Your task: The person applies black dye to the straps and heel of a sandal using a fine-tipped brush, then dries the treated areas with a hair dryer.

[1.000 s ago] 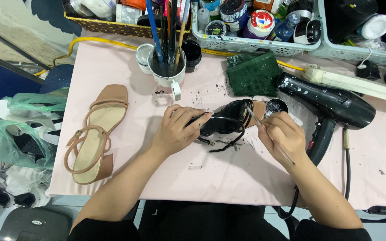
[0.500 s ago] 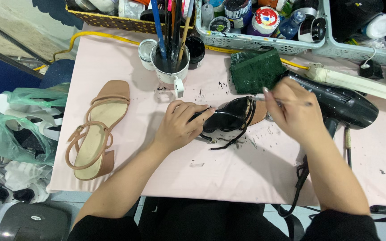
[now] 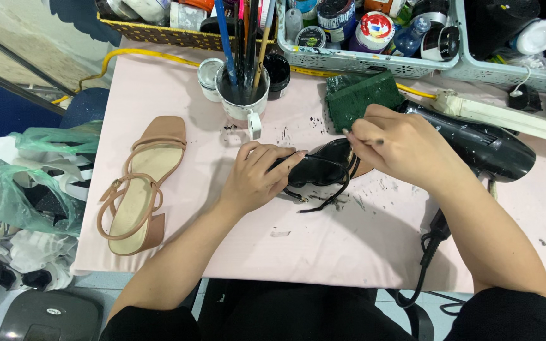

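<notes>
A black strappy sandal (image 3: 323, 173) lies on the pink table (image 3: 323, 252) in the middle. My left hand (image 3: 257, 177) grips its left end and holds it down. My right hand (image 3: 399, 142) hovers over the sandal's right end, fingers pinched on a thin brush (image 3: 349, 136) whose tip points toward a dark green sponge block (image 3: 364, 95). A tan strappy sandal (image 3: 137, 186) rests apart at the left of the table.
A white mug of brushes (image 3: 242, 95) and small paint pots (image 3: 210, 72) stand behind the sandal. A black hair dryer (image 3: 488, 142) lies at right, its cord running off the front edge. Baskets of jars (image 3: 374, 31) line the back. Plastic bags (image 3: 26, 189) sit left.
My right hand lifted from the sandal's right end and swung up and left over it toward the green sponge. My left hand stayed on the sandal.
</notes>
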